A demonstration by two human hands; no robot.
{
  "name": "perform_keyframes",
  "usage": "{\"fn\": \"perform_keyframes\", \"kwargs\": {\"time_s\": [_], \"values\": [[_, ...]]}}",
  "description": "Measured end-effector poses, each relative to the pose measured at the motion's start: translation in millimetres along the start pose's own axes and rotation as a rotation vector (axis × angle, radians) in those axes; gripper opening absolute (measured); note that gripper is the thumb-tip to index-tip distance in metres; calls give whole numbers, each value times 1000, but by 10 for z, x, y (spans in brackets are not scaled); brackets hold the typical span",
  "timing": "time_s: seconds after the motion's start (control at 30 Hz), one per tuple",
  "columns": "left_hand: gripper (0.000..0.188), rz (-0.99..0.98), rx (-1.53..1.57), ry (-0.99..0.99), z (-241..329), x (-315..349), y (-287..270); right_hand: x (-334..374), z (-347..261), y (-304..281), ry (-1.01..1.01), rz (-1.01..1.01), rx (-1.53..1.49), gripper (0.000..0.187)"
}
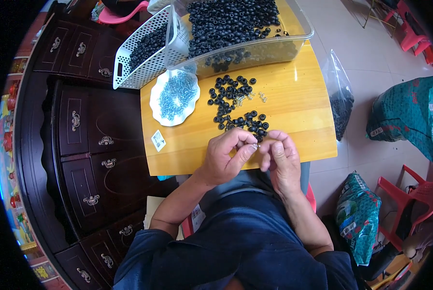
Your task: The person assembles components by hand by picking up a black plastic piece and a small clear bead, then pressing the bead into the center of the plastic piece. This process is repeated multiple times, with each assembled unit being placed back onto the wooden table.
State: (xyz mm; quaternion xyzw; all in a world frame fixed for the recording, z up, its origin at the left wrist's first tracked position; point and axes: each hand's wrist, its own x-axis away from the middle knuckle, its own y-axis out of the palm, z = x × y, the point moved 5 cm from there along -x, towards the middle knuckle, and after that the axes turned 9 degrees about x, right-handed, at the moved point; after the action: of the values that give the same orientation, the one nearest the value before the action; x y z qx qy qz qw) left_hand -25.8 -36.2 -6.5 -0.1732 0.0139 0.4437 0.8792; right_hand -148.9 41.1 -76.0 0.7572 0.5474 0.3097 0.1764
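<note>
L hand point(224, 157) w/ 1 clr pc point(255, 145) | R hand point(285, 162) adj. | blk rings point(231, 90) on tbl point(296, 104)

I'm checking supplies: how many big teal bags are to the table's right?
2: an upper bag near the picture's right edge, and a lower bag beside the red chair. More may be hidden.

The left side is filled by a dark wooden cabinet point(124, 113), whose drawers and doors are fitted with ornate metal handles point(106, 140). At the far left rim a brightly coloured panel point(14, 186) is seen, though its pattern is too bent to be made out surely. A small white card point(158, 140) is laid near the left edge of the wooden table point(301, 108). To the right, an upper teal sack point(404, 118) and a lower teal sack point(359, 217) are set on the tiled floor point(359, 152), and a red chair point(426, 195) is placed beside the latter.
</note>
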Motion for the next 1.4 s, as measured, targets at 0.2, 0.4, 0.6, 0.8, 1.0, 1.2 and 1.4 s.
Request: {"fn": "perform_keyframes", "kwargs": {"time_s": [0.2, 0.4, 0.6, 0.8, 1.0, 1.2, 1.4], "values": [[9, -13, -49, 14, 68, -18, 5, 75, 70, -54, 140, -26, -41, 32], [10, -19, -87, 46, 65, -12, 25, 43, 58, -69, 141, -84, -115, 26], [10, -39, -102, 43, 114, -34, 30, 9, 37, -24, 72, -37, -209, 26], [11, -48, -124, 101, 200, -60, 34, -11, 97, -57, 183, -152, -551, 28], [13, -39, -132, 100, 263, -91, 63, -22, 159, -49, 250, -212, -738, 27], [16, -61, -124, 71, 275, -131, 123, -38, 201, -70, 262, -262, -828, 28], [15, -59, -148, 95, 284, -173, 173, -33, 178, -71, 261, -277, -849, 31]]}}
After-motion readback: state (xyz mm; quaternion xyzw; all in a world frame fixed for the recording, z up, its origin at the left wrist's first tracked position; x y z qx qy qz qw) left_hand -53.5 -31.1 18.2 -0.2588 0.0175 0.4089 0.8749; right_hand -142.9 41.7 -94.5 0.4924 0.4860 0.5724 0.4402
